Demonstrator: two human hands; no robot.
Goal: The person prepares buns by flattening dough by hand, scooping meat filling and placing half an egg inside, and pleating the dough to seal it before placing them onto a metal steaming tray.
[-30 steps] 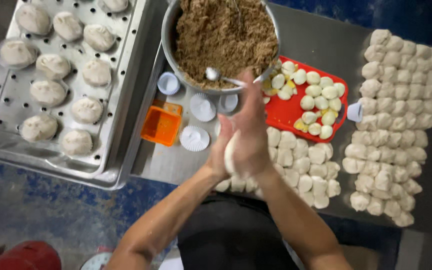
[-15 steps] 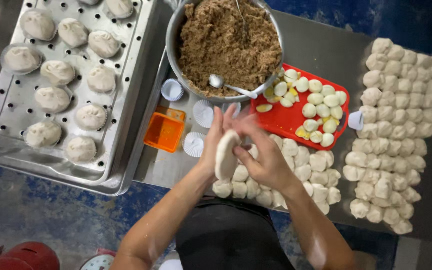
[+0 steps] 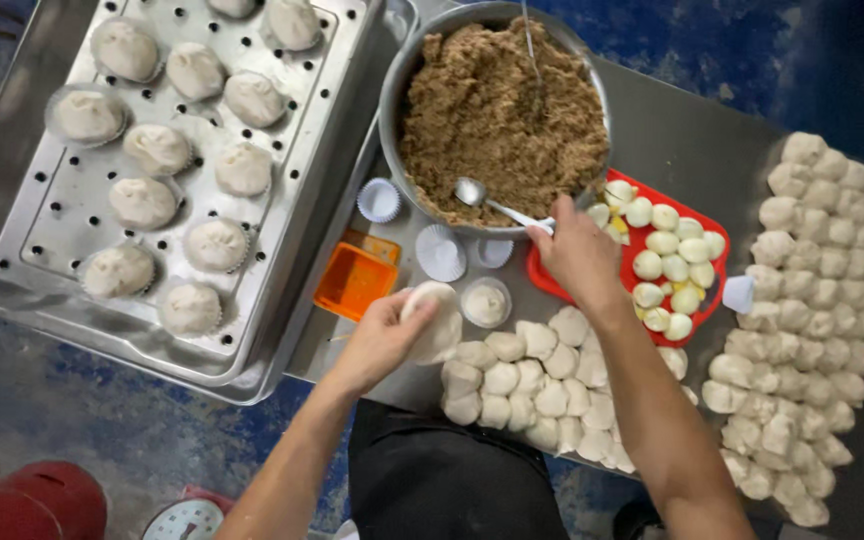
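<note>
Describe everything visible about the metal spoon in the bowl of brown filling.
The shiny silver metal spoon lies in the big round metal bowl at its near rim. Its oval head rests on the crumbly brown filling, and its slim handle slants right and toward the person. The right hand closes its grip on the handle's end, hiding it. The spoon head looks mostly bare; whether any filling sits in it cannot be told. Nothing else touches it.

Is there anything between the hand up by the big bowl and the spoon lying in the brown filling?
Nothing visible. The right hand is already at the end of the spoon handle, at the bowl rim. The left hand holds a flattened dough apart.
</note>
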